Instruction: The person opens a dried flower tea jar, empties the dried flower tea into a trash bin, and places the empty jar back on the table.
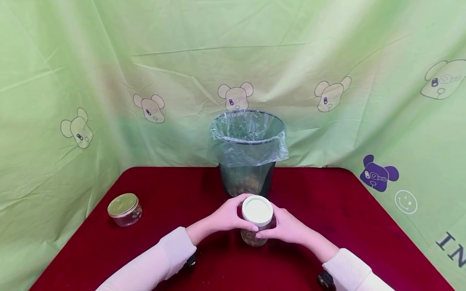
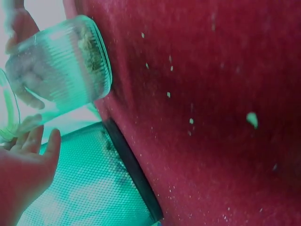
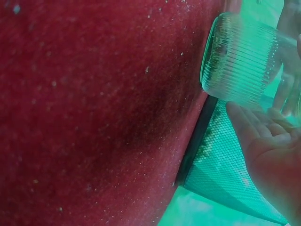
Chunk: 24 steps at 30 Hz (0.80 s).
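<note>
Left fingers: your left hand [image 1: 231,214] curls round one side of the jar, its thumb across the front.
Right fingers: your right hand [image 1: 289,225] clasps the other side, the two thumb tips near each other.
Jar: the clear, ribbed, cylindrical jar with pale brown contents at its bottom [image 1: 255,239] sits between your palms, on your side of the bin; whether its base touches the cloth, you cannot tell.
Slip risk: smooth walls could slide if your two grips press unevenly.
Spill risk: tipping the jar could shift the contents, and a loose round white lid [image 1: 257,210] might let them out.
Knock risk: pushing the jar away from you could bump the black mesh bin [image 1: 247,178] just beyond.
Lid direction: up, base down.
Long axis: roughly vertical.
Cloth: pale crumbs [image 2: 252,119] dot the red velvety tablecloth [image 1: 174,190].
Far left: a squat clear tub with a gold lid [image 1: 125,208], well apart.
</note>
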Motion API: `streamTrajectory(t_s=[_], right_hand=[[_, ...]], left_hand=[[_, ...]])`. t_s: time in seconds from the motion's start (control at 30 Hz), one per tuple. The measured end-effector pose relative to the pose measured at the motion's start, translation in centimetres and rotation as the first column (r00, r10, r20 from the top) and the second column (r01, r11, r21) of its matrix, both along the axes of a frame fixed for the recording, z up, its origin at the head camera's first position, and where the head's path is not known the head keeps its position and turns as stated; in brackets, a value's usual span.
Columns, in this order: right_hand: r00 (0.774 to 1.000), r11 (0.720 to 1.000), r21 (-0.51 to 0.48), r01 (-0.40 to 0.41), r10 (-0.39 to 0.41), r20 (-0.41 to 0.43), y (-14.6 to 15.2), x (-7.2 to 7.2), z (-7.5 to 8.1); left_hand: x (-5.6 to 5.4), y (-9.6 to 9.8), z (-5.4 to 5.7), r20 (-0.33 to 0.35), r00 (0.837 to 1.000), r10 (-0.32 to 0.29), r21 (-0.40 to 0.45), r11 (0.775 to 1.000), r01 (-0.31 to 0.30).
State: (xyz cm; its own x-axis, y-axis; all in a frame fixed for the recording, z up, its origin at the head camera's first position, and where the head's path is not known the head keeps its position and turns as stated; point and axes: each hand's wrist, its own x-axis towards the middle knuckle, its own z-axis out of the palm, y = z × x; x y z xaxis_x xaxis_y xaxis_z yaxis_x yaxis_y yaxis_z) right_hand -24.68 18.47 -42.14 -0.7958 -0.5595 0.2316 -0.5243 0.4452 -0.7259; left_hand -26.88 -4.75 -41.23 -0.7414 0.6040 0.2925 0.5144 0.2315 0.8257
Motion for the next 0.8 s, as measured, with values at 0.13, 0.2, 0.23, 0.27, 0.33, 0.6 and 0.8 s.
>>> streamTrajectory(t_s=[0.13,0.2,0.23,0.27,0.33,0.6,0.8], right_hand=[[1.000,1.000,0.000,0.001,-0.001,-0.008,0.0,0.0,0.0],[1.000,1.000,-0.002,0.000,0.000,-0.015,0.0,0.0,0.1],[1.000,1.000,0.000,0.001,-0.001,-0.020,0.0,0.0,0.1],[1.000,1.000,0.002,0.003,-0.003,-0.025,0.0,0.1,0.1],[0.999,1.000,0.005,0.006,-0.006,-0.032,-0.1,0.1,0.1],[0.999,1.000,0.004,0.019,-0.018,-0.048,-0.2,0.1,0.1],[0.999,1.000,-0.012,0.003,-0.003,-0.037,-0.2,0.2,0.0]], left_hand=[[0.4,0.2,-0.2,-0.038,0.998,0.043,0.014,0.999,-0.042],[0.7,0.3,-0.3,-0.054,0.996,0.071,0.018,0.997,-0.070],[0.8,0.4,-0.4,-0.060,0.994,0.089,0.018,0.996,-0.088],[1.0,0.5,-0.4,-0.064,0.992,0.108,0.017,0.994,-0.107],[1.3,0.7,-0.5,-0.070,0.986,0.149,0.017,0.989,-0.149],[3.0,1.8,-0.6,-0.147,0.933,0.330,0.040,0.944,-0.327],[4.1,2.4,-0.6,-0.182,0.879,0.441,0.004,0.894,-0.448]])
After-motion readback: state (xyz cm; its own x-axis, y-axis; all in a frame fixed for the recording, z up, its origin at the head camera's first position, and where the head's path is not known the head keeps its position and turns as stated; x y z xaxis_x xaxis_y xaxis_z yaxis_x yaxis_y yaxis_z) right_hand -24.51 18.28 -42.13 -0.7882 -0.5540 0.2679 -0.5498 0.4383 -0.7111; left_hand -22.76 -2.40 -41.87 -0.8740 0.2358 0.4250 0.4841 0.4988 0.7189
